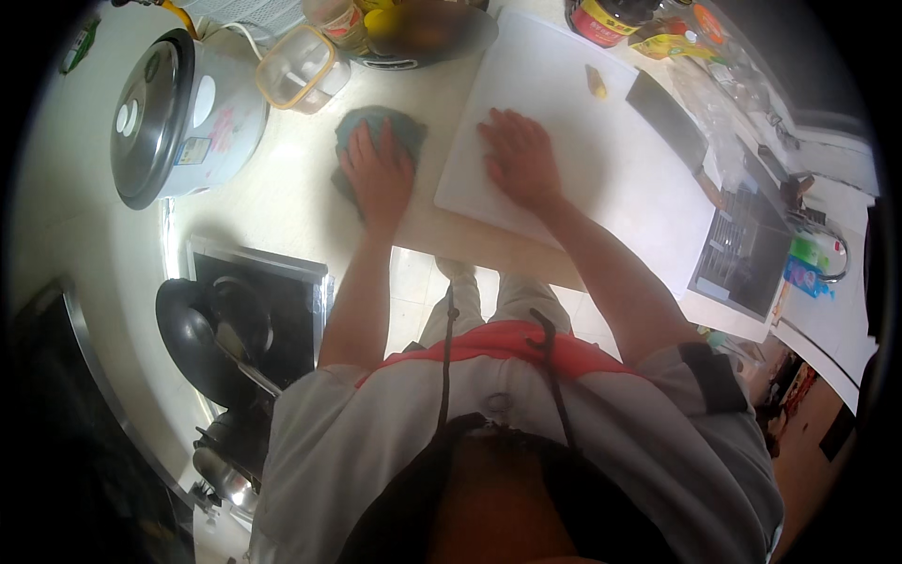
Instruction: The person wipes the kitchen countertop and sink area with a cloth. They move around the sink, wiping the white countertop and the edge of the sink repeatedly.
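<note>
A blue-grey cloth (380, 125) lies bunched on the pale counter. My left hand (377, 169) presses down on it, fingers spread over its folds. Further right, my right hand (520, 158) is over the white cutting board (634, 204), holding nothing, with its fingers apart; whether it touches the board I cannot tell. Beyond that hand is a small piece of what looks like ginger root (596, 82). A cleaver (668, 120) rests along the board's right edge, its handle pointing towards me.
A rice cooker (211, 120) stands left, beside a clear food container (303, 74) with a yellow rim. At the back are a dark pan (433, 32) and a sauce bottle (602, 21). A black wok (187, 335) sits on the hob at lower left. A faucet (838, 247) is far right.
</note>
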`<state>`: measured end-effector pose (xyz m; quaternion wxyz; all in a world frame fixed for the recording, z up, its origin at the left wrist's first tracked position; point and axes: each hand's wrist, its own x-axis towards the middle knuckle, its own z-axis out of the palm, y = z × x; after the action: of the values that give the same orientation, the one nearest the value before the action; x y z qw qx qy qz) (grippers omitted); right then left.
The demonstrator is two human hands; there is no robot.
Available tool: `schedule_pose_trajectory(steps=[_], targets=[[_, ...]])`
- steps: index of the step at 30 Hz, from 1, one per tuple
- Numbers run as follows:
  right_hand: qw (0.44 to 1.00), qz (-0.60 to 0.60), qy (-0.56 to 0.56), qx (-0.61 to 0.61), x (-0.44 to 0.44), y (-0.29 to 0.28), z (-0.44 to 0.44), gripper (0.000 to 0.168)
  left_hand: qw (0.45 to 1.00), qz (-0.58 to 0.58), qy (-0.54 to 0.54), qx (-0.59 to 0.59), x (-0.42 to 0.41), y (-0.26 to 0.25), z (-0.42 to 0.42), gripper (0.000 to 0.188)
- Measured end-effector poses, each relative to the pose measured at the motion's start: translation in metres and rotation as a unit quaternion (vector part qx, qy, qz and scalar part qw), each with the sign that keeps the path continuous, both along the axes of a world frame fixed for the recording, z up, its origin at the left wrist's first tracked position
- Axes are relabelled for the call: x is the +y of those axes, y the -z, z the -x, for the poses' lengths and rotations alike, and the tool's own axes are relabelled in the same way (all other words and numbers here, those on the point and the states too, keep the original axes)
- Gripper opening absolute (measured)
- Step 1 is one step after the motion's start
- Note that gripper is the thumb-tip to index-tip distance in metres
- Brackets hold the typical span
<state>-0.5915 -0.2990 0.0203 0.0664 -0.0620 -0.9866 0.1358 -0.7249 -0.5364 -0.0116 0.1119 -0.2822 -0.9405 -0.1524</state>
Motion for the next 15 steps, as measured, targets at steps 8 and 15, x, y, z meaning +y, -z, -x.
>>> schedule_pose_trajectory(steps=[8,15], targets=[[1.0,-0.009,-0.009,0.027,-0.003,-0.003,0.0,0.051,0.998,-0.026,-0.039,0.032,0.029,0.009,0.045,0.062],[1.0,-0.017,-0.001,0.027,-0.001,0.003,0.002,0.051,0.999,-0.014,-0.023,-0.027,0.015,-0.001,0.014,0.059]])
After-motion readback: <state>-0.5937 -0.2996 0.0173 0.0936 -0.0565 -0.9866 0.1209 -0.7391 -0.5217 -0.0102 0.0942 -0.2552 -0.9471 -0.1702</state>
